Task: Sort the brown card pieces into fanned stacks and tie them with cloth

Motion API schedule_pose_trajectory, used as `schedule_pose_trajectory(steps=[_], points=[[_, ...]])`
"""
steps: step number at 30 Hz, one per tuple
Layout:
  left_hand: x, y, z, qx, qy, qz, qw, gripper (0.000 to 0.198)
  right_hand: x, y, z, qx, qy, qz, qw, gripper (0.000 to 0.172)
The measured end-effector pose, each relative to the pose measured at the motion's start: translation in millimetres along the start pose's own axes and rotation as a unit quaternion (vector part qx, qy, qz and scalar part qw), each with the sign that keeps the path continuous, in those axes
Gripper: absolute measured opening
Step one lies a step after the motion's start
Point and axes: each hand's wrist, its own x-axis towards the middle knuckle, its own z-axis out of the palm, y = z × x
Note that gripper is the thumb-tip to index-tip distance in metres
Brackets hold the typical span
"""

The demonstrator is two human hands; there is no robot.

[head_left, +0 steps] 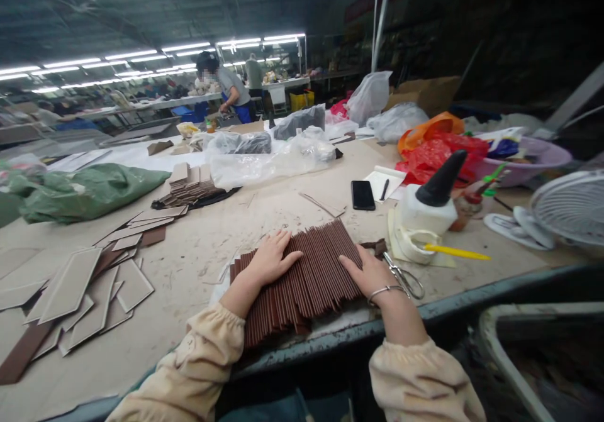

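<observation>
1. One bare left hand [268, 260], in the head view, lies unclenched, fingers together and thumb spread, on a row of thin, dark brown pieces [318, 271] packed side by side.
2. The bare right hand [372, 274] is unclenched at the row's right end, thumb on top; whether it grips cannot be told.
3. The row sits at the near edge of a beige-topped desk [189, 277], between the two forearms.
4. Just beside the right hand lie silver metal scissors [404, 277]; beyond them are a cream-coloured ring [418, 247], a thin yellow stick [457, 251] and a white plastic bottle with a black cone-shaped cap [431, 205].
5. Farther back lies a black rectangular phone [362, 195].
6. Well to the left are loosely heaped pale beige rectangular panels [75, 280], with a crumpled green plastic bag [89, 189] behind.
</observation>
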Motion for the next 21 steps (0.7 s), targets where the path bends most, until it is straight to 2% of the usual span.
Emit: schedule_pose_trajectory(steps=[5,9,11,16,18,21], points=[[6,-7,1.7,0.019,0.023,-0.051,0.998,0.049,0,1,-3,-0.003,0.004,-0.002,1.000,0.053],[-1,-6,-5.2,-0.005,0.033,-0.058,0.998,0.051,3,2,-3,-0.028,0.002,0.003,1.000,0.057],[-15,3,-12.9,-0.013,0.016,-0.029,0.999,0.063,3,3,-2,-0.028,0.001,0.005,1.000,0.058],[-73,48,-30.4,0.015,-0.111,0.102,0.988,0.109,3,5,0,-0.020,-0.001,-0.009,1.000,0.058],[-90,63,-28.2,0.019,-0.121,0.124,0.985,0.114,4,6,2,-0.024,-0.005,-0.008,1.000,0.058],[-96,67,-17.0,0.018,-0.100,0.096,0.990,0.116,6,8,6,-0.031,-0.004,-0.002,1.000,0.059]])
